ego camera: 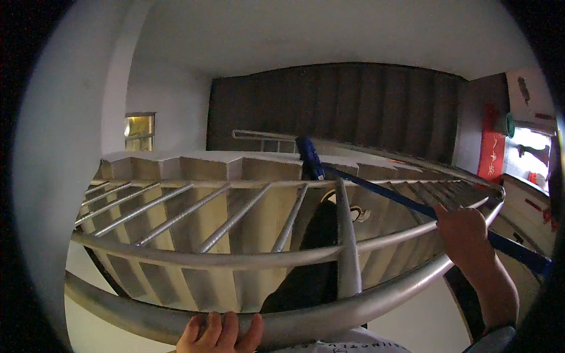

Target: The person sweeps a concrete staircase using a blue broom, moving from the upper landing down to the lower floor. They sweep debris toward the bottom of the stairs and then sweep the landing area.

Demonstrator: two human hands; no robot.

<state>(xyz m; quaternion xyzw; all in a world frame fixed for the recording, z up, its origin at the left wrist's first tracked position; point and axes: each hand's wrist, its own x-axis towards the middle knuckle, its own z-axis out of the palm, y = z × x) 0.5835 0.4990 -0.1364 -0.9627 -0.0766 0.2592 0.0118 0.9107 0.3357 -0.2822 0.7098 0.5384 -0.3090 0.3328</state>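
My left hand (223, 333) rests with its fingers curled over the thick metal handrail (318, 318) of a staircase railing. At the right, my right hand (462, 231) grips the blue pole (384, 190) of a long-handled tool, held out over the railing. On the pole's far end is a dark blue head (310, 159), by the edge of the steps across the railing; whether it is a broom or another cleaning head cannot be told. A thinner lower rail (229, 260) and several slanted metal balusters (237, 218) lie beyond my hands.
Concrete stair steps (212, 287) run below and behind the railing. My dark-trousered leg (304, 282) and a shoe (359, 215) show between the bars. A thick metal post (348, 247) joins the rails. A red banner with writing (491, 150) hangs by a bright window (527, 150).
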